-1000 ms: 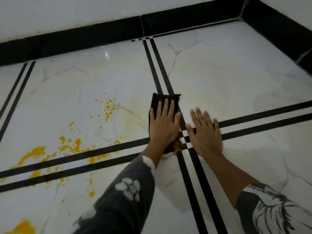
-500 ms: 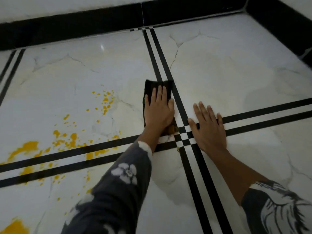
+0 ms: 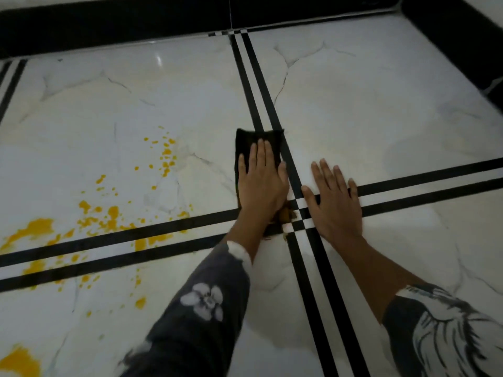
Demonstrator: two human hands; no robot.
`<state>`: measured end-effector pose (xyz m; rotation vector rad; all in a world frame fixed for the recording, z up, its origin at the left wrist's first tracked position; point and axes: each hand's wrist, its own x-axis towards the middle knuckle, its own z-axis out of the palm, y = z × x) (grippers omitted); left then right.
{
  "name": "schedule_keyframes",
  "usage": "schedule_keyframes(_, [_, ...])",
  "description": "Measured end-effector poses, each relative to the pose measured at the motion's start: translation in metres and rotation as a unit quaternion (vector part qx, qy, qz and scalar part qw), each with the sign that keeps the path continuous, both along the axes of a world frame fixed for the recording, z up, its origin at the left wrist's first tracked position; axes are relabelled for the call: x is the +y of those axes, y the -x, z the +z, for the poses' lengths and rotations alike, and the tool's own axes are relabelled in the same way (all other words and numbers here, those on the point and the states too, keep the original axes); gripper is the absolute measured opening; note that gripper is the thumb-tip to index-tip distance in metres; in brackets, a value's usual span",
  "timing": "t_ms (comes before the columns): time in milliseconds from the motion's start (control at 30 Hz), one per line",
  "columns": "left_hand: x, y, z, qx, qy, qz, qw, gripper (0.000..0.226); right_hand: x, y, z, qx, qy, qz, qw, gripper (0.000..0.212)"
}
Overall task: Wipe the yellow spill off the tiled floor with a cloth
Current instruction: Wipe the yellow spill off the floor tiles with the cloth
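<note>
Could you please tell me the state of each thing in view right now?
cloth, flat on the floor, pressed under the left hand, stained yellow at its near edge.
left hand, open, fingers straight, pressing the cloth.
right hand, open, flat on the floor beside the cloth, holding nothing.
yellow spill, unwiped, in drops and patches left of the cloth.
floor, glossy, spattered on its left part.

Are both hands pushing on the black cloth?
No, only the left hand presses the black cloth; the right hand lies flat on the bare tiled floor beside it.
</note>
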<state>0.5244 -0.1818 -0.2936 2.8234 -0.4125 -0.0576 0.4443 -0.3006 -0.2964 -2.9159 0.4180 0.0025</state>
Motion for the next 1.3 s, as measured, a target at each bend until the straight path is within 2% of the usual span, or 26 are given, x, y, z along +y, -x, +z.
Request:
schedule_keyframes(67, [0.011,-0.044,0.001,-0.006,0.001,-0.007,1.000,0.058,-0.002,-0.001,0.001,-0.004,-0.003,0.001,1.000,0.058])
schedule_keyframes(167, [0.053,-0.089,-0.002,-0.005,-0.004,0.049,0.999,0.057,-0.003,-0.001,-0.001,-0.008,-0.004,-0.003,1.000,0.058])
schedule_keyframes(367, [0.095,-0.053,-0.003,-0.036,-0.016,0.113,0.993,0.056,-0.001,-0.003,0.002,0.008,0.000,-0.007,1.000,0.058])
schedule_keyframes(467, [0.097,-0.042,0.004,-0.044,-0.024,0.097,0.994,0.056,0.022,-0.003,0.013,0.014,0.004,-0.049,0.999,0.056])
schedule_keyframes(533, [0.098,-0.045,0.002,-0.021,-0.016,0.089,0.996,0.056,0.060,-0.008,0.016,-0.017,0.020,-0.002,1.000,0.055])
schedule_keyframes(633, [0.098,-0.045,-0.001,-0.013,-0.006,0.092,0.996,0.057,0.112,-0.027,0.014,-0.031,-0.011,0.091,0.995,0.063])
schedule_keyframes(867, [0.135,-0.089,0.000,-0.023,-0.023,0.018,0.999,0.054,0.120,-0.038,-0.003,-0.042,-0.048,0.094,0.993,0.070])
schedule_keyframes(1000, [0.198,-0.088,0.003,-0.009,-0.027,0.095,0.995,0.054,0.123,-0.040,-0.002,-0.037,-0.040,0.090,0.994,0.068])
schedule_keyframes(1133, [0.191,-0.015,0.002,-0.026,-0.016,0.188,0.982,0.071,0.124,-0.040,-0.004,-0.035,-0.027,0.081,0.996,0.066])
schedule_keyframes(1200, [0.162,-0.006,0.001,-0.023,-0.017,0.151,0.988,0.073,0.124,-0.040,-0.004,-0.032,-0.016,0.083,0.996,0.066])
schedule_keyframes(1300, [0.139,-0.046,-0.001,0.000,-0.011,0.065,0.998,0.059,0.123,-0.042,-0.005,-0.041,-0.019,0.086,0.995,0.066])
